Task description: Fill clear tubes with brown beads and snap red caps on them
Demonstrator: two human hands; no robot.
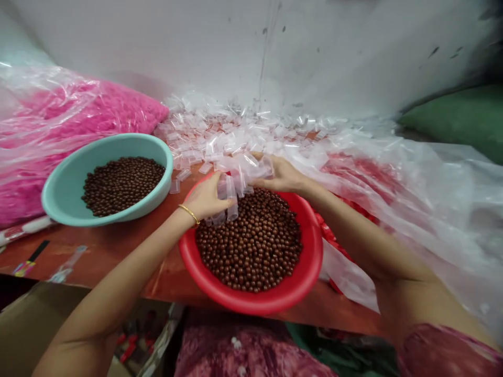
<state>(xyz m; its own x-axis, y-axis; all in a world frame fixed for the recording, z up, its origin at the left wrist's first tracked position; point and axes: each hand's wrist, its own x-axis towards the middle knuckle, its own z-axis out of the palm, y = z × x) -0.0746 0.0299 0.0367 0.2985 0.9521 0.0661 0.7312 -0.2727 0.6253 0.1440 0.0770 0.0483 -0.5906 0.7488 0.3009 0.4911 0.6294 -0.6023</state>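
Several clear plastic tubes (231,198) are gripped in my left hand (206,198), over the left rim of a red basin (251,303). Small round brown balls (255,241) fill much of this basin. My right hand (281,175) is closed around more clear tubes (259,166) at the basin's far side, close to my left hand. The two bunches meet or overlap between my hands. Behind them lies a wide heap of loose clear tubes (212,144).
A light teal basin (58,193) with more brown balls stands at the left. Behind it slumps a clear bag of pink pieces (118,107). Plastic sheeting (432,220) covers the right side, over red material. An open cardboard box (39,314) sits below the table's front edge.
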